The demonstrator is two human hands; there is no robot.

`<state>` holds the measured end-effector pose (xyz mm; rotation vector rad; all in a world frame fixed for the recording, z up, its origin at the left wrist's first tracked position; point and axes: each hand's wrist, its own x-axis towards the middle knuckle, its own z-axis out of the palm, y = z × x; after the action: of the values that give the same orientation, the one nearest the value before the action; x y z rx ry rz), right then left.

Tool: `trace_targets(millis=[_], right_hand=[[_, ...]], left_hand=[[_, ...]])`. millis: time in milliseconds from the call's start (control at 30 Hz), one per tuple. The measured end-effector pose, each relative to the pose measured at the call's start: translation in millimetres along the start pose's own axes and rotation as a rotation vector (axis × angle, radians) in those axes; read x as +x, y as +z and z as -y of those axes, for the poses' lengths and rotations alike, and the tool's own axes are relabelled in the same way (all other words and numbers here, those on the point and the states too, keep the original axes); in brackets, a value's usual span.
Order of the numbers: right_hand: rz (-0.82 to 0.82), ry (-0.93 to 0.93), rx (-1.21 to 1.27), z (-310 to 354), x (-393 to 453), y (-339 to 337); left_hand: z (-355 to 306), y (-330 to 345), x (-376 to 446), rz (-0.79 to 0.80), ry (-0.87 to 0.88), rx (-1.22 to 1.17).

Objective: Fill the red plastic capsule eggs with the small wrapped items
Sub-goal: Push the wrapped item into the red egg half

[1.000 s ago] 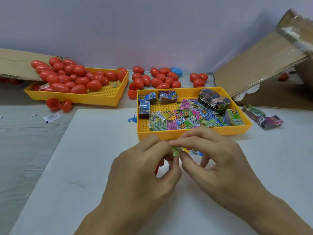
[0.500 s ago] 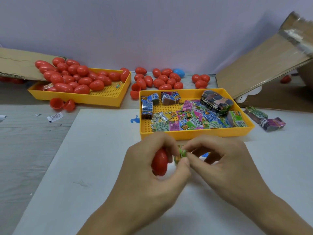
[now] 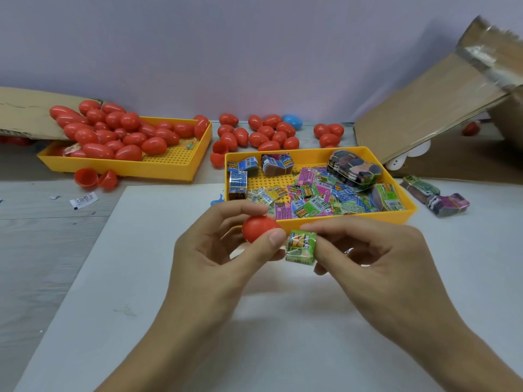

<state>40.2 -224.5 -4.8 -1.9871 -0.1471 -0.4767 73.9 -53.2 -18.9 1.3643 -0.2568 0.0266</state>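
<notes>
Over the white bench, near the yellow tray [image 3: 317, 222] of wrappers, the left hand [image 3: 215, 258] pinches a red egg piece [image 3: 259, 227] while the right hand [image 3: 376, 250] grips a green wrapped item [image 3: 300, 246] beside it, probably ready for loading.

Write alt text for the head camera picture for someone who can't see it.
A left hand holds a red capsule egg beside a green wrapped item pinched by the right hand. Behind sit a yellow tray of wrapped items and another with red eggs.
</notes>
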Motion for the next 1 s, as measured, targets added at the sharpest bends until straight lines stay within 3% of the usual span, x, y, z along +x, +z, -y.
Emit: trace_targets(millis=[200, 1000], right_hand=[[-0.039, 0.030, 0.022, -3.0, -0.1, 0.8], [0.066, -0.057, -0.067, -2.1, -0.1, 1.1]], left_hand=[[2.2, 2.1, -3.3, 0.064, 0.012, -0.027], [2.6, 3.4, -6.3, 0.103, -0.039, -0.028]])
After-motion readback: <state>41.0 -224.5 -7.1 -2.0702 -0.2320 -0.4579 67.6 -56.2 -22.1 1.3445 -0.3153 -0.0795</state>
